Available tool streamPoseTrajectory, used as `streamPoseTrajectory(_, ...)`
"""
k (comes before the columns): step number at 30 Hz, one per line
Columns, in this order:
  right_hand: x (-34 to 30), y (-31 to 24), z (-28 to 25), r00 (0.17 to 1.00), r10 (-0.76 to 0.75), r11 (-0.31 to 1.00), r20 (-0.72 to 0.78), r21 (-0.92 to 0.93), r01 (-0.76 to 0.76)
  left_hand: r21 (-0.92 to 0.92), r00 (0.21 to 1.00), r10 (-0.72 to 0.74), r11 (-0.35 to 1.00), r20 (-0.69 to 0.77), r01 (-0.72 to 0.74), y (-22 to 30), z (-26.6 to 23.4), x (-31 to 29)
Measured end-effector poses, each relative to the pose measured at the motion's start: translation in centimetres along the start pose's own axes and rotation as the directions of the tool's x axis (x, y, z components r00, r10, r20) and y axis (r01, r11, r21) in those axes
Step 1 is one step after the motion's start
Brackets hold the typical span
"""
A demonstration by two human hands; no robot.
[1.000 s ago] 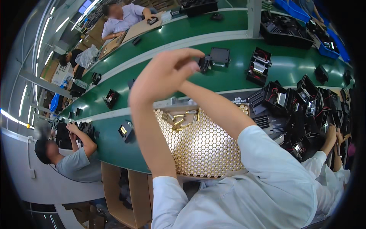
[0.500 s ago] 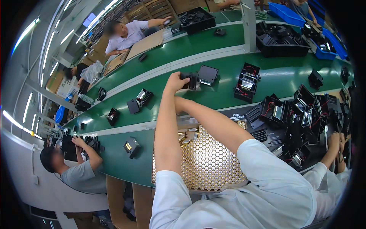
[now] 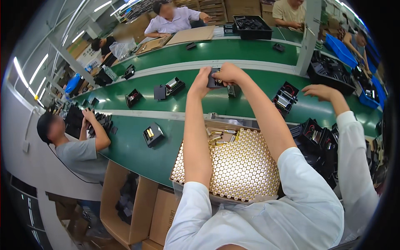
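My left hand point(image 3: 201, 84) is closed around a black plastic case point(image 3: 213, 81), held over the green conveyor belt. Bent over the same case is my right hand point(image 3: 231, 74), its fingers pressed together at the case's opening. A small golden glint shows under those fingertips, but what they pinch is mostly hidden. Just below my right hand another black case point(image 3: 231, 91) stands on the belt, partly covered. Under my forearms is a carton packed with upright batteries point(image 3: 246, 166); several loose batteries point(image 3: 221, 137) lie at its far end.
Black cases with red wires point(image 3: 286, 98) sit along the belt point(image 3: 200, 102). More are piled at right point(image 3: 314, 137). A co-worker's hand point(image 3: 323, 92) in a white sleeve reaches over the belt at right. Another black case point(image 3: 153, 134) holding batteries lies on the left table.
My right hand has come from behind my left forearm, near the battery carton, up to the case in my left hand. A co-worker's arm has reached in from the right. The view has shifted.
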State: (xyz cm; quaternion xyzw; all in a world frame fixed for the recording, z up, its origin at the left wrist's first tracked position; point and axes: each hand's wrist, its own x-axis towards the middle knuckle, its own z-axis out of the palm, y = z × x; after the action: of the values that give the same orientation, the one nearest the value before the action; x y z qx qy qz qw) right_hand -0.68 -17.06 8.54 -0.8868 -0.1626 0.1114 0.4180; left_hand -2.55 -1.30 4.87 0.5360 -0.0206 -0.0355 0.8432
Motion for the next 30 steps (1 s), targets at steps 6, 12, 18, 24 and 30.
streamPoseTrajectory(6,-0.7,-3.6,-0.3,0.995,-0.021,0.974,0.098,-0.221,0.042,0.079,0.998,0.011,0.997,-0.058,-0.006,0.2,-1.2,0.4)
streamPoseTrajectory(12,-1.7,-3.4,1.2,0.964,-0.258,0.884,-0.058,-0.417,0.211,0.063,0.968,0.070,0.996,-0.241,-0.056,-0.4,-1.2,0.8)
streamPoseTrajectory(18,-1.8,-2.4,1.9,0.925,-0.326,0.836,-0.195,-0.517,0.186,-0.101,0.969,0.000,0.995,-0.246,-0.025,-0.6,-1.6,1.6)
streamPoseTrajectory(24,-2.8,-4.3,1.0,0.985,-0.146,0.984,-0.092,-0.111,0.136,-0.085,0.978,-0.042,0.996,-0.206,0.024,0.2,-3.4,1.0)
streamPoseTrajectory(30,1.6,-0.2,-0.6,0.954,-0.170,0.985,-0.248,-0.074,0.156,0.033,0.953,-0.009,0.999,-0.303,0.019,-0.4,0.0,-0.8)
